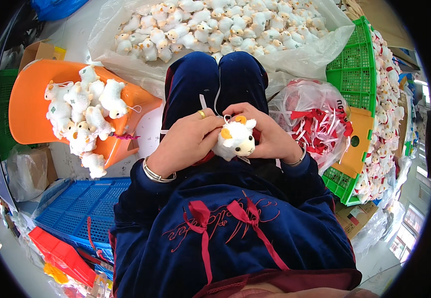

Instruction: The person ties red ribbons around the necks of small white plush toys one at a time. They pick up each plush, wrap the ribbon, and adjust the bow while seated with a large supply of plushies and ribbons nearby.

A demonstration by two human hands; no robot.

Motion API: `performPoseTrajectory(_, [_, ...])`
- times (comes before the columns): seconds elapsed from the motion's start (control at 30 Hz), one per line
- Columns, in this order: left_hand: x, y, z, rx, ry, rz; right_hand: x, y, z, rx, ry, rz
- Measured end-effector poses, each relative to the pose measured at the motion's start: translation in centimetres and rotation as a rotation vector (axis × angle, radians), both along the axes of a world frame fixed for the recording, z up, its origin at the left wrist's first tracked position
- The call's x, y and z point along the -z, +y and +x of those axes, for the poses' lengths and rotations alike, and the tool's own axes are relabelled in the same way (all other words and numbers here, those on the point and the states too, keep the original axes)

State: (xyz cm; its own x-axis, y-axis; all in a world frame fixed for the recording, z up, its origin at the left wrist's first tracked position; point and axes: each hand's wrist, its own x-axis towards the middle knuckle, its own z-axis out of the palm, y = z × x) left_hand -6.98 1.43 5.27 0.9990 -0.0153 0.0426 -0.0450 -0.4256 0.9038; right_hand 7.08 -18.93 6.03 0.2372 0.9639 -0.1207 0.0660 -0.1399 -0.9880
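Above my lap I hold a small white plush sheep (pixel 236 141) with yellow-orange curled horns, its face turned toward the lower right. My left hand (pixel 188 141), with a ring on one finger, closes on its left side. Around its right side and back curl the fingers of my right hand (pixel 275 136). A thin white string loop stands up by the toy's head. Bits of red show beside both hands, mostly hidden, and a white ribbon end (pixel 203 102) sticks up past my left fingers. The toy's back and my fingertips behind it are hidden.
Ahead, a clear plastic sheet (pixel 101 37) holds a heap of plush sheep. More lie on an orange chair (pixel 31 99) at left. At right are a plastic bag of red-and-white ribbon pieces (pixel 320 129) and a green crate (pixel 352 74). A blue crate (pixel 84 203) stands lower left.
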Motion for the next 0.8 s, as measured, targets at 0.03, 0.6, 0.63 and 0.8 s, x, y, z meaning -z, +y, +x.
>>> performPoseTrajectory(0.03, [0.1,0.0,-0.2,0.012,0.007,-0.02,0.5,-0.1,0.3,-0.008,-0.145,0.036])
performPoseTrajectory(0.6, [2.6,-2.7,-1.3,-0.154,0.073,-0.479,1.2,-1.1,-1.9,0.356,-0.013,-0.186])
performPoseTrajectory(0.63, [2.8,-2.7,-1.4,-0.165,0.095,-0.505,0.8,-0.9,-1.8,0.345,-0.046,-0.21])
performPoseTrajectory(0.8, [3.7,-3.3,-1.7,-0.284,0.257,-0.665,0.4,-1.3,-1.6,0.29,-0.203,-0.21])
